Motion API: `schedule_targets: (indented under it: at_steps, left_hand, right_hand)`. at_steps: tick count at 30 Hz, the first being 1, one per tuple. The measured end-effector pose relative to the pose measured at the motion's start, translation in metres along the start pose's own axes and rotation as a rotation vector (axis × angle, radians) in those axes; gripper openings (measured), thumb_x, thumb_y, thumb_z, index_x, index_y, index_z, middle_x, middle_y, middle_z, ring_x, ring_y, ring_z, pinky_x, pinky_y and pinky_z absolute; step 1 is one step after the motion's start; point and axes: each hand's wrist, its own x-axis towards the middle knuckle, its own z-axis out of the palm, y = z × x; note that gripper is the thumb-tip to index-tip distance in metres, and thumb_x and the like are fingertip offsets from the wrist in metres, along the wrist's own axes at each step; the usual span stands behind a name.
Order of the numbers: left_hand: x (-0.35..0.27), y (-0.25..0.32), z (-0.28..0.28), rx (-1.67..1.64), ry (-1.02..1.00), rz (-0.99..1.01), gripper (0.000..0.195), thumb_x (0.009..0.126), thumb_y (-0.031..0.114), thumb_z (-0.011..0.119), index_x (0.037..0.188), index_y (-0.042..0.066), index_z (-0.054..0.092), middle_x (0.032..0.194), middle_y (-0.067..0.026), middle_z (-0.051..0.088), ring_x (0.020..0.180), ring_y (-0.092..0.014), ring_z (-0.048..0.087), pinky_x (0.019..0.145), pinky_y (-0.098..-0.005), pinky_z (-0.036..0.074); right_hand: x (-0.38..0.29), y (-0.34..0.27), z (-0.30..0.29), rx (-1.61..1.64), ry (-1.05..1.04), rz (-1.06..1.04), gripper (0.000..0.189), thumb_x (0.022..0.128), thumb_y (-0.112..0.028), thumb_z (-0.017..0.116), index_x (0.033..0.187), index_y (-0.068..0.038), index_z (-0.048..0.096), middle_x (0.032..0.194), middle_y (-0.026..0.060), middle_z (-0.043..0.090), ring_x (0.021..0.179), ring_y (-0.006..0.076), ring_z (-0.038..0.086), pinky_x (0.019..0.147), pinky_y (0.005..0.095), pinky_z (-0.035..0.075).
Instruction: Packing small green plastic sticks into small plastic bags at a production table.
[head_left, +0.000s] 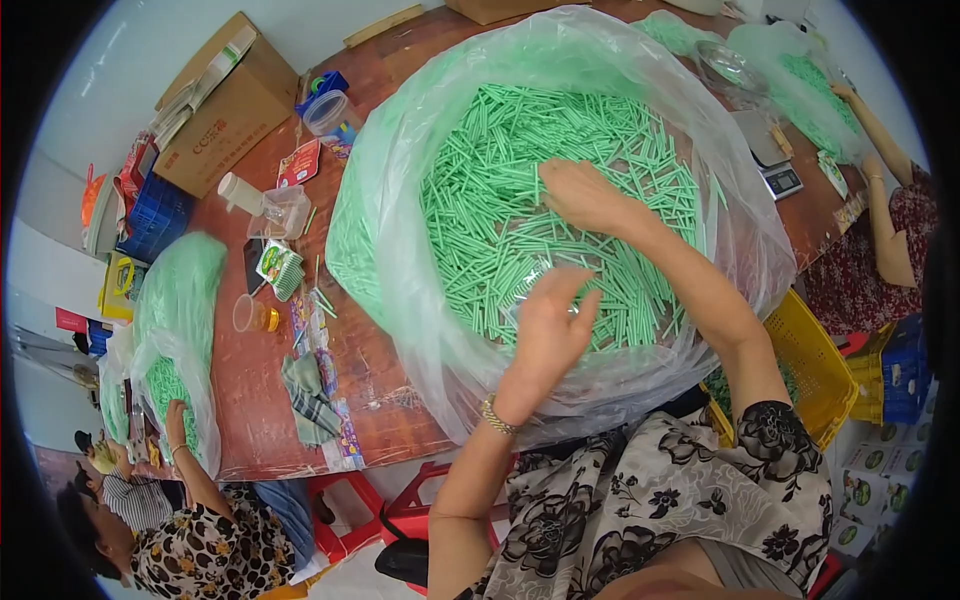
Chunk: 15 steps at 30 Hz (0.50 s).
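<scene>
A large clear plastic bag (405, 247) stands with its mouth rolled wide, holding a heap of short green sticks (487, 172). Inside it, my right hand (581, 196) reaches over the sticks with fingers bunched, and green stick ends show at the fingertips. Closer to me, my left hand (553, 319) hovers above the near part of the heap, thumb and forefinger apart. A small clear packet with a striped edge (517, 289) shows under the left palm, in the grasp of the other fingers, which are mostly hidden.
On the reddish table (375, 367) lie a checked cloth (307, 401), a plastic cup (246, 313), a green-and-white packet (280, 262) and a clear tub (281, 214). A cardboard box (232, 112) stands behind. Co-workers' hands reach into bags left and right. A digital scale (780, 180) sits right.
</scene>
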Motion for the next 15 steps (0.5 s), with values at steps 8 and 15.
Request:
schedule_targets:
  at_steps: [8, 15]
  left_hand:
    - [0.051, -0.011, -0.011, 0.08, 0.325, -0.07, 0.05, 0.086, 0.013, 0.071, 0.128, -0.005, 0.053, 0.116, -0.0166, 0.062, 0.103, -0.025, 0.062, 0.085, -0.0345, 0.051]
    - [0.051, -0.009, -0.011, 0.079, 0.219, -0.072, 0.052, 0.09, 0.015, 0.067, 0.134, -0.006, 0.049, 0.125, -0.0207, 0.058, 0.112, -0.027, 0.059, 0.091, -0.0372, 0.05]
  right_hand:
    - [-0.023, 0.001, 0.009, -0.259, 0.073, -0.055, 0.018, 0.082, -0.014, 0.059, 0.095, -0.002, 0.059, 0.098, 0.0165, 0.061, 0.094, 0.0313, 0.059, 0.083, 0.0477, 0.04]
    - [-0.007, 0.007, 0.001, -0.385, 0.045, -0.053, 0.016, 0.08, -0.01, 0.057, 0.093, -0.003, 0.062, 0.093, 0.013, 0.064, 0.094, 0.0287, 0.059, 0.084, 0.0475, 0.04]
